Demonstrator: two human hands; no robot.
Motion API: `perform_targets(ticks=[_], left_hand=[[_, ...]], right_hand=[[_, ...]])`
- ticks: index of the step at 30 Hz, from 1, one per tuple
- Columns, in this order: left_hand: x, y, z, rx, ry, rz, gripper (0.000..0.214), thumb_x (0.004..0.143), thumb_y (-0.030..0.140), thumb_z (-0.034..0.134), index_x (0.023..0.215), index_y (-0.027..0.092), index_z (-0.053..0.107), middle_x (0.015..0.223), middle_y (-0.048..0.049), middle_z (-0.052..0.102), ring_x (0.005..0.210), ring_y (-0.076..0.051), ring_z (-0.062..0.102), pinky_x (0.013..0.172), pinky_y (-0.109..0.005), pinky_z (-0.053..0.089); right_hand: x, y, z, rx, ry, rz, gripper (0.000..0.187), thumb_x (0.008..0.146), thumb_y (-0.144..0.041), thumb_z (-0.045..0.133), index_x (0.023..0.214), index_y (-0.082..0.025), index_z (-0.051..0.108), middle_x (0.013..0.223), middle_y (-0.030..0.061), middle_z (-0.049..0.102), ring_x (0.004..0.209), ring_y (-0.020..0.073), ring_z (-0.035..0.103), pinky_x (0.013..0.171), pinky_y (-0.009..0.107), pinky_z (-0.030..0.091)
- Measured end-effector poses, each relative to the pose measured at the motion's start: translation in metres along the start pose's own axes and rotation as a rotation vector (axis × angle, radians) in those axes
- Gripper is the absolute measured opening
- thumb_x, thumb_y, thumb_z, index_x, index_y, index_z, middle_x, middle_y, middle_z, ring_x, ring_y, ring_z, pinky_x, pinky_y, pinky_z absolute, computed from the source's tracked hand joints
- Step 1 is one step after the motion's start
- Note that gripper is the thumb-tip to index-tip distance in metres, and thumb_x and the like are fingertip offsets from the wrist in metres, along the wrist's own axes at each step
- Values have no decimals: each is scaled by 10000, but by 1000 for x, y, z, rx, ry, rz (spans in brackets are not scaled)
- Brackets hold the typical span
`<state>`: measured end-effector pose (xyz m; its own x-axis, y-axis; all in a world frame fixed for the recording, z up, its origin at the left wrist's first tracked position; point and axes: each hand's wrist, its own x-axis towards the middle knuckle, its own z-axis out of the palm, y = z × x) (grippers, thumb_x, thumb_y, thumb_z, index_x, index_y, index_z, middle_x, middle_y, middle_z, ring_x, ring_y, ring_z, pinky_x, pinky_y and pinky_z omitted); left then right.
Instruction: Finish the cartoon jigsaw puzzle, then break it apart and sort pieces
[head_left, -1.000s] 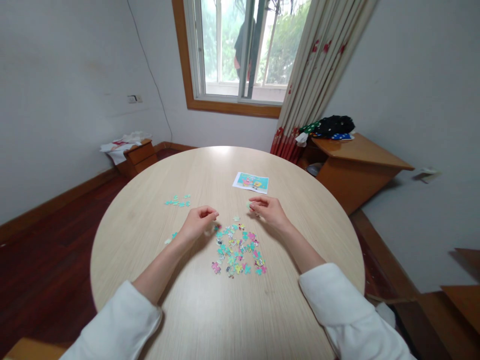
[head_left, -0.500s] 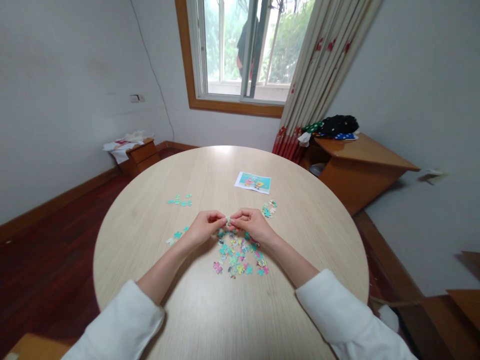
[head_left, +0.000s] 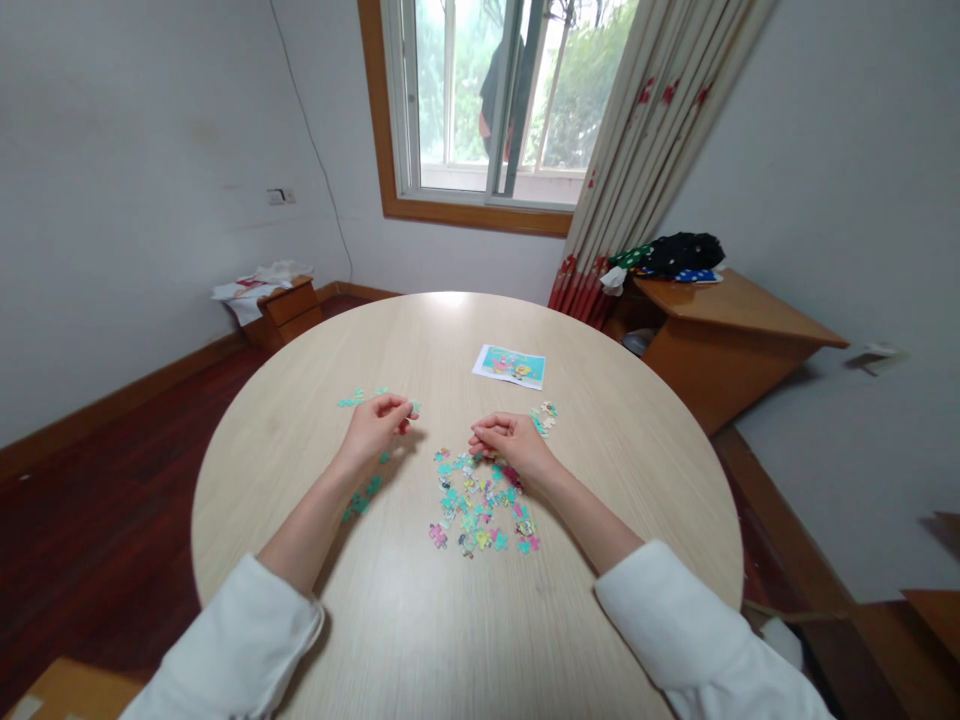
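My left hand (head_left: 379,425) is closed in a pinch on a small pale green jigsaw puzzle piece (head_left: 415,407), held above the table left of centre. Partly hidden behind that hand lies a group of teal pieces (head_left: 350,402). More teal pieces (head_left: 363,500) rest beside my left forearm. My right hand (head_left: 511,440) hovers at the far edge of the main pile of mixed puzzle pieces (head_left: 472,510), thumb and fingers pressed together; whether anything is between them is hidden. Just beyond its knuckles is a small cluster of pieces (head_left: 549,410).
A printed picture card (head_left: 514,367) lies on the far part of the round wooden table (head_left: 420,620). Behind stand a window and a curtain (head_left: 622,170). A wooden cabinet (head_left: 742,320) with cloths on it is at the right, a small drawer unit (head_left: 292,310) at the left.
My hands were together over the pile at a pale piece; now they are apart. The left has moved left with the pale green piece, while the right stays near the pile.
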<state>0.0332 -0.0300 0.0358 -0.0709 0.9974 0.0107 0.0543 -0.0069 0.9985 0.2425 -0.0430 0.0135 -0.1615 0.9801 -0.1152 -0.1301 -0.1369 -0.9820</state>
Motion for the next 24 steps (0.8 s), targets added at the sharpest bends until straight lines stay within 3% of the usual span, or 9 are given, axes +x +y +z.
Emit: perform_targets(ticks=[5,9,17,24], left_hand=[[15,2,-35,53,94,-5,339,514,426,694,664,130,625,617,-10,598,521,-82,445,533,-234,344],[17,3,-52,231,-48,-61,301,492,366,701,674,131,646,597,-17,600,505,-92,434,525,-252,326],[15,3,-54,391,-169,-97,271,543,304,628,764,154,672,600,-16,617,531,-128,485,526,-261,341],[12,8,-64,526,-377,-108,175,558,315,617,638,165,659,607,-30,641,582,-146,542,593,-263,398]], right_hand=[[3,1,-4,41,30,-24,330,548,-389,787,690,-142,619,611,27,665,517,119,611,500,247,480],[5,1,-6,35,44,-43,326,547,-387,780,687,-145,614,587,13,647,489,112,589,467,241,472],[6,4,-8,8,47,-70,301,568,-377,760,698,-145,619,590,9,637,480,108,573,453,241,469],[7,5,-10,-8,38,-72,297,567,-373,759,695,-145,618,591,11,635,484,113,573,454,251,471]])
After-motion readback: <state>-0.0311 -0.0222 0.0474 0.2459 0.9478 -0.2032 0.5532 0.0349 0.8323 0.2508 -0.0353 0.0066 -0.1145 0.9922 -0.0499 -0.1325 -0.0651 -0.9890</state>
